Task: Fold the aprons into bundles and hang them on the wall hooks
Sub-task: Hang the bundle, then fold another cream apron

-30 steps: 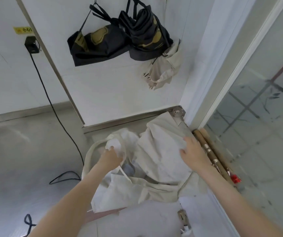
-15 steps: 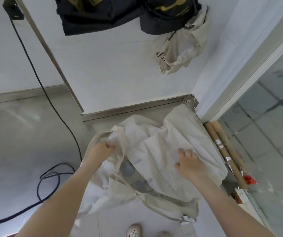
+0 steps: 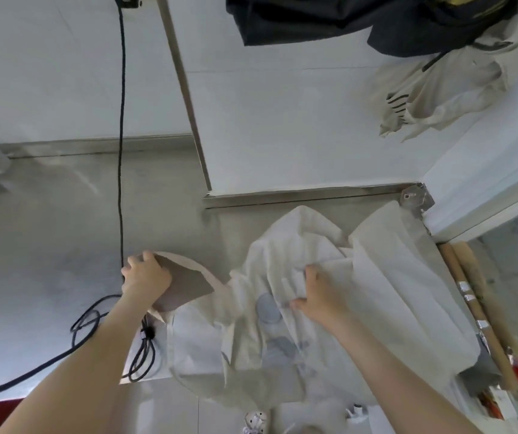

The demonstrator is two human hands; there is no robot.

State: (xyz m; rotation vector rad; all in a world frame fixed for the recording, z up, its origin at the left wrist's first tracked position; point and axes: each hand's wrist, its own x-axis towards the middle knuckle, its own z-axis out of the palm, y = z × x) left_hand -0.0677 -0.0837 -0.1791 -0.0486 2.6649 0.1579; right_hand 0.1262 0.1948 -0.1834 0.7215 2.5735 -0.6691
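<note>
A cream apron (image 3: 386, 296) with grey printed patches lies crumpled on the grey floor below the wall. My left hand (image 3: 146, 277) grips its left corner, pulled out to the left so the cloth stretches into a flap. My right hand (image 3: 317, 292) rests on the middle of the apron with fingers curled into a fold of the cloth. On the wall above hang two dark bundled aprons (image 3: 361, 20) and a cream bundle (image 3: 445, 89); the hooks are out of view.
A black cable (image 3: 121, 120) runs down the wall and coils on the floor by my left arm. Cardboard tubes (image 3: 474, 305) lie along the right wall beside a glass panel. A steel skirting strip (image 3: 298, 195) edges the wall. Shoe tips (image 3: 256, 421) show at the bottom.
My left hand has pulled the apron's corner out to the left, spreading the cloth. My right hand stays on the middle. The view has tilted further down.
</note>
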